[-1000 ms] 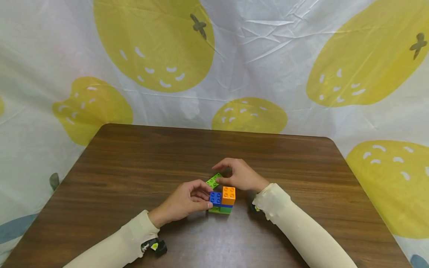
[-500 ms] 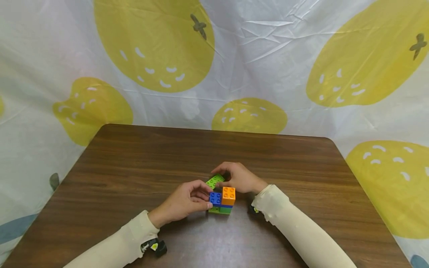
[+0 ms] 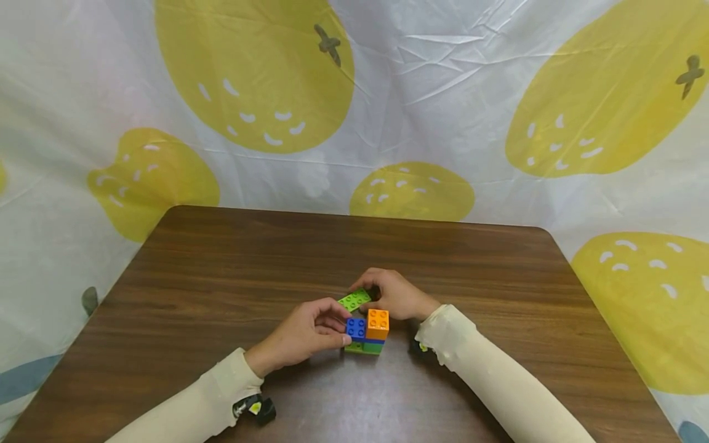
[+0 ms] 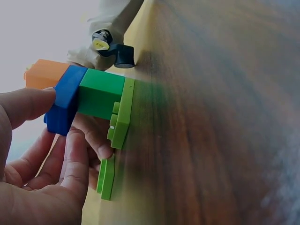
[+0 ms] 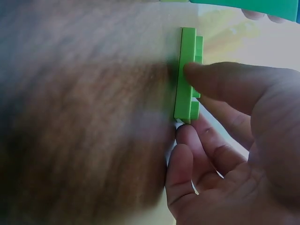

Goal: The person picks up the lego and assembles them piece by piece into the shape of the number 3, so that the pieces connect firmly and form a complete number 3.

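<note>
My left hand (image 3: 299,332) pinches the blue brick (image 3: 356,327) of a small stack, thumb on the near side and fingers behind. An orange brick (image 3: 378,323) sits on the blue one's right half. In the left wrist view, a green brick (image 4: 101,93) lies under the blue brick, on a lime-green studded plate (image 4: 123,115) at the bottom. Just behind the stack, my right hand (image 3: 399,295) grips a second lime-green plate (image 3: 354,300) by its right end. The right wrist view has the thumb against this plate (image 5: 186,89), its studs facing up from the table.
The stack and the loose plate are on a brown wood-grain table (image 3: 232,258). A white cloth (image 3: 310,178) printed with yellow fruit hangs behind it. Dark wrist cameras (image 3: 257,408) are strapped to both sleeves.
The right hand has come slightly nearer, and the loose lime-green plate has turned so that it lies more crosswise. My left hand and the stack have stayed put.
</note>
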{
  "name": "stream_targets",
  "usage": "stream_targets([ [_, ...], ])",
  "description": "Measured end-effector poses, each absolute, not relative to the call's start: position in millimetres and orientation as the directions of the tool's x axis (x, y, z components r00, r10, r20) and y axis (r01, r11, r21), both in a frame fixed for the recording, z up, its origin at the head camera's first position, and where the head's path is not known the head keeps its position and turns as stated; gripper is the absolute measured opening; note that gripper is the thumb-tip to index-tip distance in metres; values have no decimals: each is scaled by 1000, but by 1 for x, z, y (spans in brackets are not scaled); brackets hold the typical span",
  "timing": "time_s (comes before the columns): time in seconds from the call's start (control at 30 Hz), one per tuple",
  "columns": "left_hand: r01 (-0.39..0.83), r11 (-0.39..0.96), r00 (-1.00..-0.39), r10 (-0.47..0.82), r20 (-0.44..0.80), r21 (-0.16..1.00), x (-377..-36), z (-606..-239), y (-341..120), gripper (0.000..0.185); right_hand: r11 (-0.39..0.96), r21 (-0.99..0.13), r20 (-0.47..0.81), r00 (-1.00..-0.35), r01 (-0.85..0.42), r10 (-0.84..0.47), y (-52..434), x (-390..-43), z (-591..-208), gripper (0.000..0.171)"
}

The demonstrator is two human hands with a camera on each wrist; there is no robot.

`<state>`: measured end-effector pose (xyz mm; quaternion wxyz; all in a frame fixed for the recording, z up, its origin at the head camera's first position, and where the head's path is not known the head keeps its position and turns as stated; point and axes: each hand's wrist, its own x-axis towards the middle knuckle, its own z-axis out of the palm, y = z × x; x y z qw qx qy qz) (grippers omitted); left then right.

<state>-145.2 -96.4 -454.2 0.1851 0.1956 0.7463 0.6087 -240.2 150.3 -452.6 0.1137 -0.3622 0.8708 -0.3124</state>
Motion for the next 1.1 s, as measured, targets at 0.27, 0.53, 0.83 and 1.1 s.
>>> stream_targets([
  [0.27, 61, 183, -853, 520, -44, 981, -146, -456, -97, 38, 561, -622, 2, -717, -547, -697, 153, -242, -456, 34],
  [0.53, 47, 183, -854, 517, -55, 982, -145, -454, -96, 37, 554, -655, 4, -735, -514, -678, 160, -243, -459, 33],
  [0.83, 49, 179, -856, 514, -51, 983, -145, -455, -96, 38, 534, -667, 31, -736, -519, -676, 167, -238, -451, 32],
  [1.1, 48, 174, -855, 516, -50, 983, -146, -456, -96, 38, 542, -662, 47, -750, -518, -660, 168, -233, -451, 32],
])
